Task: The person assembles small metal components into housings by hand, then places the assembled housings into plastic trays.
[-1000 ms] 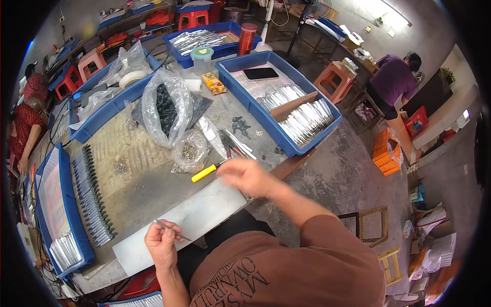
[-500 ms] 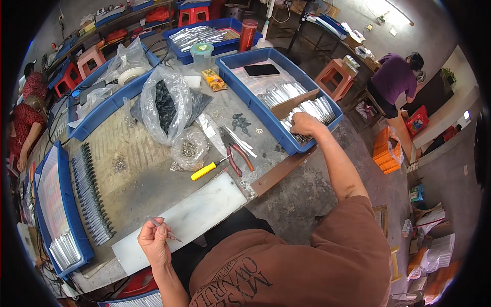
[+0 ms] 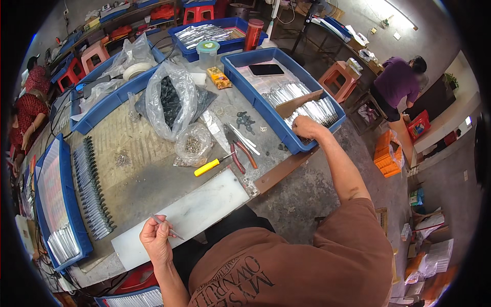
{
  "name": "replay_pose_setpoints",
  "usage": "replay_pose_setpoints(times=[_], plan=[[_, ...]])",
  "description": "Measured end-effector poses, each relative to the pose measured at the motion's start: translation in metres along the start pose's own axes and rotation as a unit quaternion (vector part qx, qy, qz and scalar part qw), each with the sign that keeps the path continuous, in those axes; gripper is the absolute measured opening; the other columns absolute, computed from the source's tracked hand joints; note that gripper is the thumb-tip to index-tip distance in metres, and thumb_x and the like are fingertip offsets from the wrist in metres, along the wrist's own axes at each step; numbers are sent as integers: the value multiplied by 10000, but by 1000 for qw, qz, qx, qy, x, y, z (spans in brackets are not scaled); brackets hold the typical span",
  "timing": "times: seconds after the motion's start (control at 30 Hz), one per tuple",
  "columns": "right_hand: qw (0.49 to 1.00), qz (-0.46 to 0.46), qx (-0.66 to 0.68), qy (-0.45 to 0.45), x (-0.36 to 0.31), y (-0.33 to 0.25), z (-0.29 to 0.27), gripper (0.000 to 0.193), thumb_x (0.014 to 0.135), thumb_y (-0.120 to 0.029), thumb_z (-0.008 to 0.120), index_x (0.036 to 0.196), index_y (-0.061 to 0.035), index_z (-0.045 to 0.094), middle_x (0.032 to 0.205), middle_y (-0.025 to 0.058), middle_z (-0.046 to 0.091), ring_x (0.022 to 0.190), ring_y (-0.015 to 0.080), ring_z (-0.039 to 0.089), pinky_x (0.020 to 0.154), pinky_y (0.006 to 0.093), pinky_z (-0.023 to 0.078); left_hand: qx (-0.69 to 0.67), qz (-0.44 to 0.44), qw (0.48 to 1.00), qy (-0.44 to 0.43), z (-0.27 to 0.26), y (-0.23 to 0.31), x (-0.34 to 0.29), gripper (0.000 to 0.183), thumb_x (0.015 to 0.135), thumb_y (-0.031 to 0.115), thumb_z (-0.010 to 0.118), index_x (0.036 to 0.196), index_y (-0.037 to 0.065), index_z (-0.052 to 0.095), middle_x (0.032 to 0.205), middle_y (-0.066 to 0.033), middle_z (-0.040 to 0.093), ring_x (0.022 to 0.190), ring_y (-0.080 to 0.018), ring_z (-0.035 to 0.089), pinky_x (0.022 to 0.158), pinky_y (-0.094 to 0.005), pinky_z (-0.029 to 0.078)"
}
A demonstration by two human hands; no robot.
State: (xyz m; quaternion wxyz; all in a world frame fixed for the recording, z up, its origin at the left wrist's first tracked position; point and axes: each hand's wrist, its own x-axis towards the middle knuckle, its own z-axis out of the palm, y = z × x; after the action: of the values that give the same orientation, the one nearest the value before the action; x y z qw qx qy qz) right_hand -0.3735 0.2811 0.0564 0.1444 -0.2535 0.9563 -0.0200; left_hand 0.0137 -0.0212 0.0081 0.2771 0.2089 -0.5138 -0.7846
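My left hand [image 3: 157, 240] is closed around a thin, pointed metal piece [image 3: 176, 234], held above the long white board [image 3: 204, 202] at the table's near edge. On the right, my right hand [image 3: 308, 128] reaches into the near compartment of a blue tray [image 3: 286, 134], its fingers curled down among slim silver metal pieces [image 3: 321, 110]. Its fingertips are hidden, so what they grip cannot be made out. A brown cardboard divider [image 3: 299, 102] separates these from more silver pieces [image 3: 287, 93]. A black phone [image 3: 266, 69] lies at the tray's far end.
A yellow-handled screwdriver [image 3: 207, 168], red-handled pliers [image 3: 238, 159], a bag of small metal parts [image 3: 194, 145] and a bag of black pieces [image 3: 170, 105] lie mid-table. Dark-tipped pieces [image 3: 92, 189] form a row beside the left blue tray [image 3: 75, 204]. Other people work nearby.
The view has shifted slightly. My right hand stays in the tray, its fingers a little lower among the silver pieces. My left hand keeps its hold on the thin metal piece.
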Motion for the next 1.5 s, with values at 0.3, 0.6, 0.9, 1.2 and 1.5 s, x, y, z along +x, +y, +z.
replay_pose_setpoints(times=[0.3,0.6,0.9,1.2,1.5], plan=[[991,20,135,-6,-8,-10,-10,273,715,-220,555,732,41,632,658,157,623,625,236,601,611,336,464,5,-9,1000,9,-1,0,-1,180,781,68,641,929,-18,582,708,-44,581,606,-104,554,479,-208,469],[998,-5,44,38,-4,-5,-5,258,681,-208,570,731,38,631,726,236,607,716,341,608,679,391,466,16,-12,1000,15,-5,-2,-2,181,785,67,637,934,-17,579,708,-50,577,609,-103,550,479,-213,473],[992,7,80,95,-14,5,-15,265,713,-216,621,701,47,598,666,171,600,629,238,598,611,339,461,10,-11,1000,11,-5,-2,-2,166,805,93,624,927,-11,583,713,-65,572,593,-104,538,483,-215,474],[913,-143,379,44,-59,-87,-44,191,847,-167,506,743,-8,487,671,25,539,595,88,504,549,246,429,14,-19,1000,19,19,8,-5,118,825,85,590,870,-23,598,737,-66,580,617,-108,538,522,-230,469],[813,-311,480,-108,-110,-208,30,124,853,-117,557,851,5,541,694,-3,532,635,48,459,554,214,395,11,-35,997,-61,62,2,0,126,821,71,589,864,-43,622,749,-45,567,631,-94,514,566,-223,448]])
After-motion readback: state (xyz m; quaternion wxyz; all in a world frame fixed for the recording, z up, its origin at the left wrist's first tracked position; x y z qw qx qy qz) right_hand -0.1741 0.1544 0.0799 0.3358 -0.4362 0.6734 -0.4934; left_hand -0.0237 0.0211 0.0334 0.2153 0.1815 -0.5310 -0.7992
